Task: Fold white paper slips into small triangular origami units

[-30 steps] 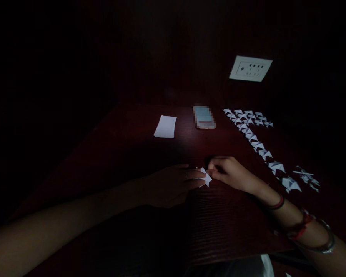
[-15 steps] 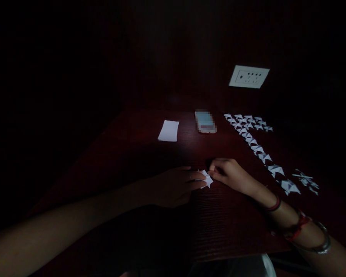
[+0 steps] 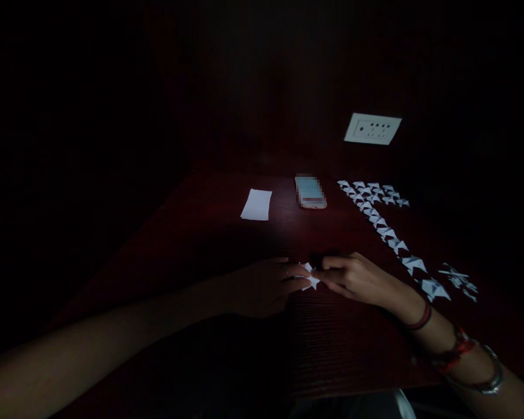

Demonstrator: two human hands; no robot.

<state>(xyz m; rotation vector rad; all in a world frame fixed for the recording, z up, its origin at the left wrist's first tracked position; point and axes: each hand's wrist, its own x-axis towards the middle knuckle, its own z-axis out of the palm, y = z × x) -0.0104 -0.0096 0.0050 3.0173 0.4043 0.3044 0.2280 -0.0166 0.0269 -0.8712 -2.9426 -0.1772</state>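
Note:
A small folded white paper star (image 3: 314, 283) lies on the dark red table, partly covered by fingers. My left hand (image 3: 259, 288) comes in from the left in shadow, its fingers stretched out and apart, two of them resting flat on the star. From the right, my right hand (image 3: 353, 276) meets the star with fingers bent together and the index fingertip on its middle. What sits between the right fingertips is too small and dark to make out. Bracelets (image 3: 454, 352) circle the right wrist and forearm.
A stack of white paper (image 3: 257, 205) and a phone (image 3: 311, 192) lie farther back. Rows of folded paper pieces (image 3: 388, 233) run along the right, beside a small heap of paper scraps (image 3: 459, 280). A socket plate (image 3: 372, 128) is on the back wall.
My right hand has moved left, and its fingertip now reaches onto the star. My left hand stays on the star. The whole view has shifted slightly.

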